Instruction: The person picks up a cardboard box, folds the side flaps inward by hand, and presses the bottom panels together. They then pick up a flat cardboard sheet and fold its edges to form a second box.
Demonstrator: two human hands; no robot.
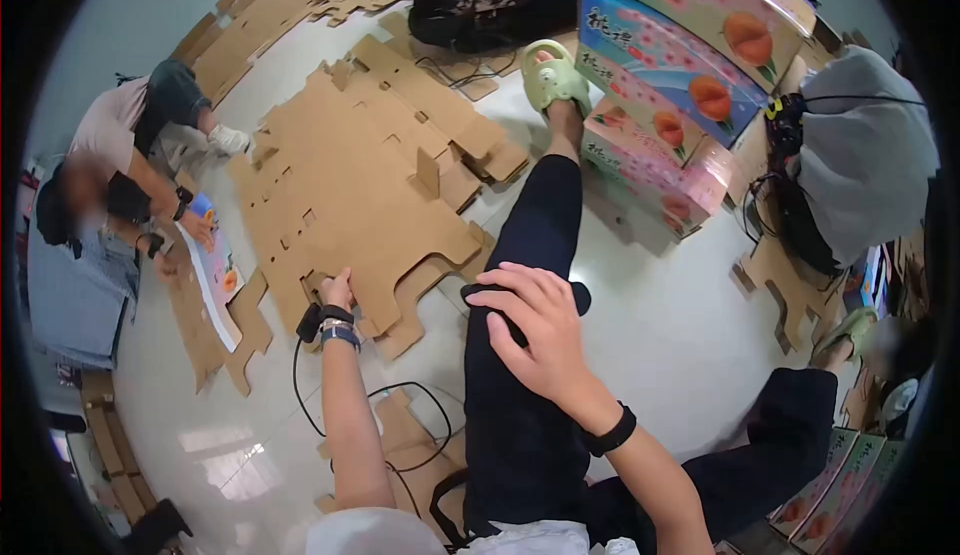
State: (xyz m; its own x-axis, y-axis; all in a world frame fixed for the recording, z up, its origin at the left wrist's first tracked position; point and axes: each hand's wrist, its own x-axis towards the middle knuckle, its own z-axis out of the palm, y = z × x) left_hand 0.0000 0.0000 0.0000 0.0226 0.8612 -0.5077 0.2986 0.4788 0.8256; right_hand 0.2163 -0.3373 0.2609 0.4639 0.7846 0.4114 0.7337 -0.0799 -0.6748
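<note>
On the pale, shiny floor [640, 320], a stack of flat, cut cardboard sheets [350, 180] is lying in front of the person, just left of the outstretched leg [515, 425]. The left hand [338, 291] is touching the near edge of the stack; its fingers are partly hidden, so I cannot tell whether they are clamping the board. A black device [310, 323] is sitting at that wrist, with a thin cable [297, 380] trailing from it. The right hand [535, 330] is resting palm down over the knee, its fingers slightly apart; a dark item [580, 298] is showing on either side of it, too unclear to name. Beyond the knee, printed cartons [665, 65] are standing piled beside a foot in a green slipper [557, 83]. To the left, a co-worker [110, 135] is leaning over a colourful printed sheet [212, 280], one hand [196, 229] touching it. A dark patterned bag [490, 0] is lying beyond the cardboard.
</note>
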